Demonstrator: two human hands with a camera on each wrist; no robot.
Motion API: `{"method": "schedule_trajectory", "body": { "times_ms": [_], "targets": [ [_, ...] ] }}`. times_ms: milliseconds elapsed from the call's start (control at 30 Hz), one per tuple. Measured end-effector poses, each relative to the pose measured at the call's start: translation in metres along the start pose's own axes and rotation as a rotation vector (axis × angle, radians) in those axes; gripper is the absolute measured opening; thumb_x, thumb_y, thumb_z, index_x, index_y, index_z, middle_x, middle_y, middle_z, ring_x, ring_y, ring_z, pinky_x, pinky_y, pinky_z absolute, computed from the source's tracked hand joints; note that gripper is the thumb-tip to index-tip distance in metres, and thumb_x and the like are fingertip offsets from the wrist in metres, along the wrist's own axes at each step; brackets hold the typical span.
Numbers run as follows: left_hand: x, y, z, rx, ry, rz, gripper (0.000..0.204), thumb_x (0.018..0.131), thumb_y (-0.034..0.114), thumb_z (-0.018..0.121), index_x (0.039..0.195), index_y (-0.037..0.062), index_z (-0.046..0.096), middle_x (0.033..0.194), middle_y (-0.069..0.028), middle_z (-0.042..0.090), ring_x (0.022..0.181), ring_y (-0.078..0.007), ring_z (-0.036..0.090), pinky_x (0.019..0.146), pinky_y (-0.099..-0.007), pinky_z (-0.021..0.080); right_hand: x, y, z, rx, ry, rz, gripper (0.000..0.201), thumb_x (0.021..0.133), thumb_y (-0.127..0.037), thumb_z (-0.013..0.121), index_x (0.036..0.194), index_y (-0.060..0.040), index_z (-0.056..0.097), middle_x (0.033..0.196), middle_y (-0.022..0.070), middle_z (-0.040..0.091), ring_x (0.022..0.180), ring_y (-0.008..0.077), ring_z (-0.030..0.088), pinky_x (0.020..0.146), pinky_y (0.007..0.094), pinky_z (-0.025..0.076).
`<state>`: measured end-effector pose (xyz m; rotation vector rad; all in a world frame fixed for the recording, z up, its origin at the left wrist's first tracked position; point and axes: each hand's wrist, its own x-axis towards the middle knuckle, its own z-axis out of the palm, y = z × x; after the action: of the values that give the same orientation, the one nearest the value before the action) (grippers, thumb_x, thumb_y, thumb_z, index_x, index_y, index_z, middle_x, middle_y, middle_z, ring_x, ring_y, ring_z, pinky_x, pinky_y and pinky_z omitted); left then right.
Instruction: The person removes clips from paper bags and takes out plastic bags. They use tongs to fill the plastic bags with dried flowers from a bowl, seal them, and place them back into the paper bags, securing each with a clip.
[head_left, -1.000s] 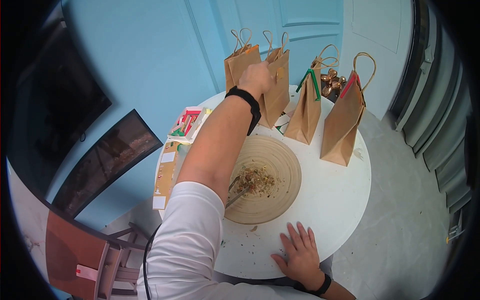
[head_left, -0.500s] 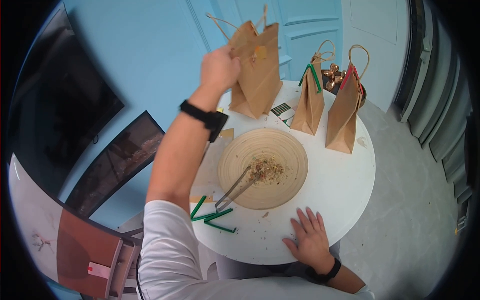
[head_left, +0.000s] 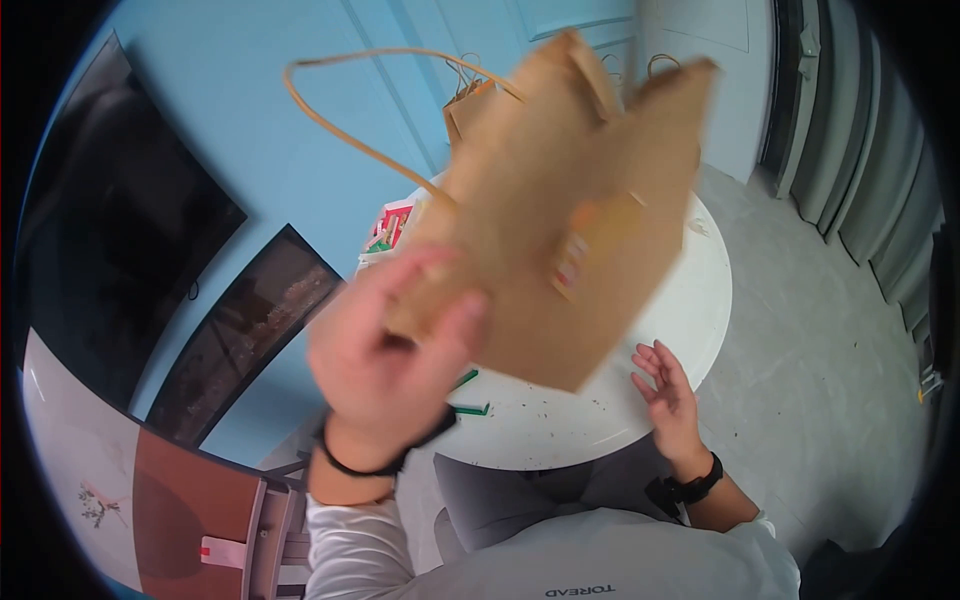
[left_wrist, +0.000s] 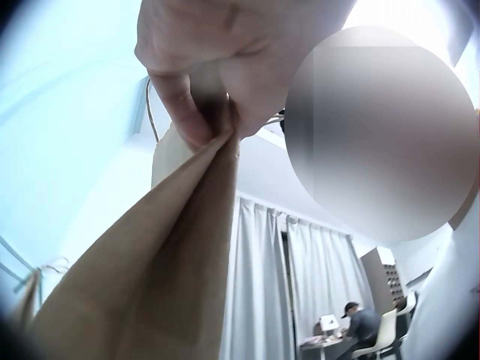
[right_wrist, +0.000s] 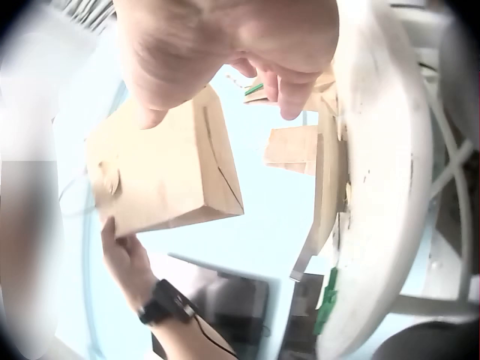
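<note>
Kraft paper bag [head_left: 520,220] now lifted off table [head_left: 540,440] and brought near, left hand [head_left: 375,350] fingers pinching its edge. Right hand [head_left: 672,405] also up, empty, fingers loosely apart: both hands available.

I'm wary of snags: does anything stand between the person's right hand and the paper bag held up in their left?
Nothing visible does. In the head view, the right hand is apart from the paper bag gripped by the left hand, with the white table showing across the gap.

White table [head_left: 692,305] carries tan dish [right_wrist: 328,172], white box [head_left: 376,257] at left, brown bag [head_left: 462,115] at back; green clips [head_left: 472,409], dark crumbs [head_left: 598,404] near front edge.
</note>
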<state>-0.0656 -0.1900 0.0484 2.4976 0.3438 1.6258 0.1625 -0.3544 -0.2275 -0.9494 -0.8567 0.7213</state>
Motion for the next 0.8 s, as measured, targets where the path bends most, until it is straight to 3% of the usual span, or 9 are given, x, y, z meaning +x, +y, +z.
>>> {"method": "schedule_trajectory", "body": {
  "times_ms": [67, 100, 200, 333, 500, 567, 633, 733, 800],
  "targets": [
    [-0.026, 0.015, 0.008, -0.166, -0.044, 0.007, 0.033, 0.085, 0.002, 0.084, 0.116, -0.0006, 0.073, 0.093, -0.0111, 0.076, 0.076, -0.0188, 0.073, 0.068, -0.0268, 0.056, -0.002, 0.002, -0.007, 0.376, -0.050, 0.013, 0.104, 0.091, -0.064, 0.075, 0.165, -0.0070, 0.029, 0.164, 0.0120, 0.041, 0.153, 0.0287, 0.040, 0.124, 0.0465, 0.035],
    [-0.040, 0.025, 0.015, -0.237, -0.052, -0.021, 0.034, 0.085, 0.004, 0.085, 0.116, -0.0005, 0.073, 0.092, -0.0110, 0.075, 0.076, -0.0202, 0.073, 0.067, -0.0280, 0.056, -0.005, -0.005, -0.004, 0.340, -0.025, 0.025, 0.114, 0.087, -0.083, 0.061, 0.167, -0.0092, 0.027, 0.167, 0.0115, 0.039, 0.154, 0.0292, 0.038, 0.126, 0.0485, 0.033],
    [-0.081, 0.039, 0.037, -0.298, -0.173, -0.047, 0.040, 0.084, 0.010, 0.087, 0.119, -0.0013, 0.072, 0.090, -0.0123, 0.074, 0.074, -0.0239, 0.072, 0.065, -0.0308, 0.056, -0.021, 0.009, -0.033, 0.599, -0.147, -0.072, 0.112, 0.089, -0.085, 0.054, 0.168, -0.0104, 0.026, 0.168, 0.0107, 0.039, 0.154, 0.0300, 0.038, 0.127, 0.0508, 0.032],
    [-0.099, 0.055, 0.034, -0.448, -0.426, -0.064, 0.057, 0.082, 0.019, 0.092, 0.128, -0.0050, 0.067, 0.091, -0.0161, 0.072, 0.073, -0.0287, 0.071, 0.062, -0.0326, 0.056, -0.025, 0.003, -0.044, 0.730, 0.100, 0.019, 0.096, 0.096, -0.081, 0.048, 0.164, -0.0146, 0.036, 0.163, 0.0070, 0.047, 0.147, 0.0312, 0.047, 0.123, 0.0510, 0.037],
    [-0.104, 0.039, 0.027, -0.709, -0.447, 0.006, 0.048, 0.102, 0.026, 0.068, 0.135, -0.0091, 0.064, 0.096, -0.0199, 0.073, 0.070, -0.0331, 0.069, 0.064, -0.0387, 0.055, -0.022, 0.010, -0.068, 0.917, 0.090, 0.095, 0.092, 0.094, -0.083, 0.048, 0.157, -0.0165, 0.048, 0.154, 0.0081, 0.057, 0.138, 0.0322, 0.055, 0.114, 0.0520, 0.047],
    [-0.095, 0.040, 0.014, -0.555, -0.553, -0.081, 0.042, 0.101, 0.026, 0.068, 0.128, -0.0064, 0.069, 0.088, -0.0179, 0.073, 0.067, -0.0306, 0.068, 0.062, -0.0370, 0.053, -0.024, 0.020, -0.084, 1.091, -0.096, 0.106, 0.094, 0.092, -0.085, 0.050, 0.155, -0.0160, 0.051, 0.150, 0.0097, 0.060, 0.133, 0.0346, 0.059, 0.108, 0.0556, 0.052],
    [-0.087, 0.046, 0.007, -0.307, -0.644, -0.172, 0.033, 0.098, 0.025, 0.073, 0.118, -0.0018, 0.075, 0.073, -0.0139, 0.069, 0.063, -0.0296, 0.066, 0.058, -0.0358, 0.050, -0.029, 0.026, -0.086, 0.928, 0.092, 0.138, 0.095, 0.089, -0.085, 0.054, 0.152, -0.0140, 0.053, 0.143, 0.0108, 0.063, 0.125, 0.0364, 0.063, 0.099, 0.0575, 0.056],
    [-0.076, 0.066, 0.011, 0.132, -0.556, -0.099, 0.025, 0.092, 0.020, 0.078, 0.107, 0.0004, 0.076, 0.076, -0.0118, 0.064, 0.063, -0.0280, 0.064, 0.055, -0.0368, 0.048, -0.024, 0.015, -0.081, 0.923, -0.084, 0.064, 0.096, 0.087, -0.082, 0.061, 0.152, -0.0131, 0.051, 0.141, 0.0110, 0.065, 0.124, 0.0363, 0.065, 0.104, 0.0549, 0.056],
    [-0.069, 0.071, 0.017, 0.166, -0.533, -0.035, 0.023, 0.085, 0.019, 0.080, 0.100, 0.0025, 0.075, 0.079, -0.0098, 0.060, 0.066, -0.0268, 0.063, 0.055, -0.0362, 0.047, -0.022, -0.003, -0.058, 0.789, 0.290, 0.084, 0.092, 0.089, -0.086, 0.053, 0.147, -0.0152, 0.057, 0.133, 0.0125, 0.069, 0.117, 0.0340, 0.067, 0.102, 0.0536, 0.056]
  ]
}}
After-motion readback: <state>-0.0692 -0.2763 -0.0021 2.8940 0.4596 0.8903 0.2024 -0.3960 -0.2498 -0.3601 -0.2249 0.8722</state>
